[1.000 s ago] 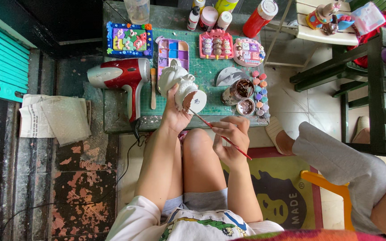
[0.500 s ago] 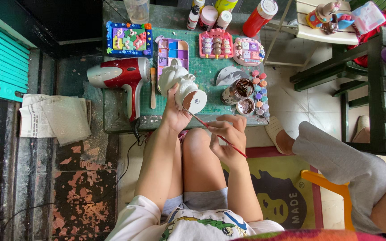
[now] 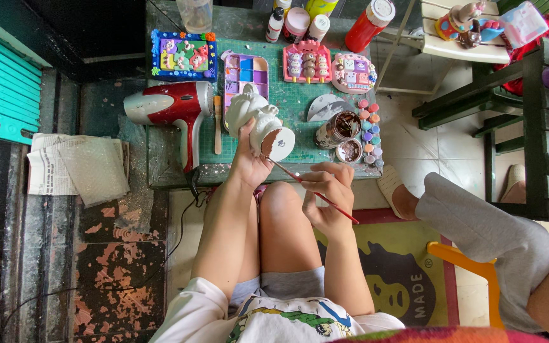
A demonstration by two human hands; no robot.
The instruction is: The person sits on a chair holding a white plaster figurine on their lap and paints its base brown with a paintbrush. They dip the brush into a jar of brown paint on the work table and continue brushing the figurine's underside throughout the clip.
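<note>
Paint could smear: left hand (image 3: 249,166) grips white figurine (image 3: 258,124) (tilted), right hand (image 3: 326,198) pinches brush (image 3: 312,190); paint cup (image 3: 349,150) at 3 o'clock.

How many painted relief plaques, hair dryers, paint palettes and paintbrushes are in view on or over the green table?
Painted relief plaques: 3 (blue square plaque, pink plaque, round plaque)
Hair dryer: 1
Paint palette: 1
Paintbrush, held in the right hand: 1
Total: 6
</note>
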